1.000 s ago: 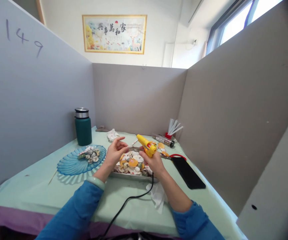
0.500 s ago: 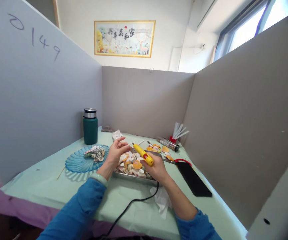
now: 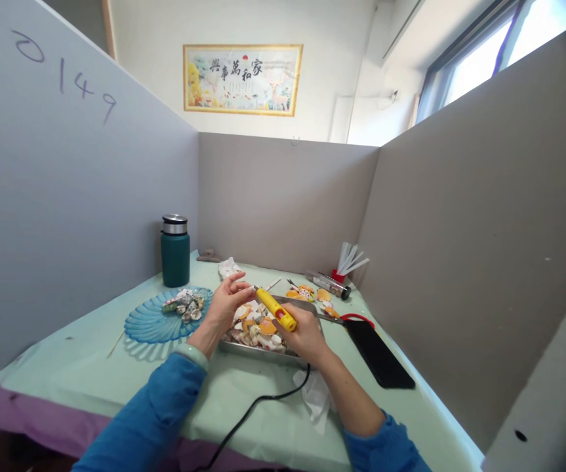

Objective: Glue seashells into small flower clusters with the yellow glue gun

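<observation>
A: Where are the edges, and where is there room to move?
B: Three grey dividers (image 3: 287,196) are enclosing the worktop (image 3: 90,387) at left, back and right; its near side is opening toward the person. Green cloth is stretching between the blue plate (image 3: 138,321) and the near edge. A phone (image 3: 381,354) is lying along the right.
A: And the hands?
B: Both are reaching forward above the metal tray (image 3: 258,355). The right hand (image 3: 307,333) is wrapping its fingers around the glue gun (image 3: 273,308). The left hand (image 3: 224,305) is bringing thumb and fingers close together at the nozzle; I cannot tell whether they are pinching anything.
A: How is the gun looking?
B: Yellow, slanting over the tray's shells (image 3: 266,326), its nozzle pointing up and left. A black cord (image 3: 258,401) is trailing toward the near edge.
</observation>
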Motion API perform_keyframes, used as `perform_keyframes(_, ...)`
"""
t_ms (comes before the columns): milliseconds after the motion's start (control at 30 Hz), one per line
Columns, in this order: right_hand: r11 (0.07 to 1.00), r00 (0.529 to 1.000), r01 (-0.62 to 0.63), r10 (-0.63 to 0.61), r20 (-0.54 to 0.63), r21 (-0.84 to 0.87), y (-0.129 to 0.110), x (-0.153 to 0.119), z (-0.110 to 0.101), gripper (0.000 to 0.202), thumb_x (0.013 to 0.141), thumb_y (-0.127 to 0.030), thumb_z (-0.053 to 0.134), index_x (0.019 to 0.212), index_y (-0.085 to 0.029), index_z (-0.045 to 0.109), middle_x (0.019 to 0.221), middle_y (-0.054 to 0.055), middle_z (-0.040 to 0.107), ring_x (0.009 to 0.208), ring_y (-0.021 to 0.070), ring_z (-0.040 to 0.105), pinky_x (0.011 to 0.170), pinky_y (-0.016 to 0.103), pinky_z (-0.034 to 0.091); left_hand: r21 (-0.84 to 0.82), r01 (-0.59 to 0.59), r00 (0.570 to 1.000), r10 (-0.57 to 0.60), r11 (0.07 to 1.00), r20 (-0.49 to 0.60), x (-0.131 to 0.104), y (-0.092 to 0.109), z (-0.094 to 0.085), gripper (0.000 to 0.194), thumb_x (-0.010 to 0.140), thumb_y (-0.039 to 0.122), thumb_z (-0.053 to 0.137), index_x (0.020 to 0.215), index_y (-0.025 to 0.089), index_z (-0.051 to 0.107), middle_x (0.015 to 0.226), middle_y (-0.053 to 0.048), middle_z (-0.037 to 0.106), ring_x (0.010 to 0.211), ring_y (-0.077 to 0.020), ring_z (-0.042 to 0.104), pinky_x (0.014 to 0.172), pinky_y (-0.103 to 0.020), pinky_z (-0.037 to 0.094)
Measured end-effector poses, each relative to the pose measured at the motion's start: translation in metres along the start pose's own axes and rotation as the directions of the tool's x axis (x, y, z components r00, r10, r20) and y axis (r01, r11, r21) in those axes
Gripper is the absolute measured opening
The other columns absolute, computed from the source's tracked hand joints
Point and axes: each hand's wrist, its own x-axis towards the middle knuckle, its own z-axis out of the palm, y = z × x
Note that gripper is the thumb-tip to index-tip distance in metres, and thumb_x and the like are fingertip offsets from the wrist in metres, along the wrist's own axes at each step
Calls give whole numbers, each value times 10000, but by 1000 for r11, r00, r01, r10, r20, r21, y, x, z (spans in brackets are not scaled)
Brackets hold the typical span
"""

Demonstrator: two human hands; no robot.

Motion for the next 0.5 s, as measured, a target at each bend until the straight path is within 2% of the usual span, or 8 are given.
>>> perform_keyframes(300,1000,999,-1,0,-37,-21,2,1,1,128,841,-284,531,884,-186,602,777,26,641,687,170,571,630,242,379,-63,1,1000,0,998,15,2,-2,-5,574,585,152,798,1083,161,515,746,30,636,660,-104,657,715,-249,530)
perform_keyframes(500,998,1000,13,-14,-24,-55,2,0,1,120,822,-229,519,896,-184,602,782,30,645,690,171,577,628,239,385,-98,50,998,-46,994,44,-1,3,-2,521,587,120,789,1045,145,542,740,35,625,659,-105,657,734,-261,536)
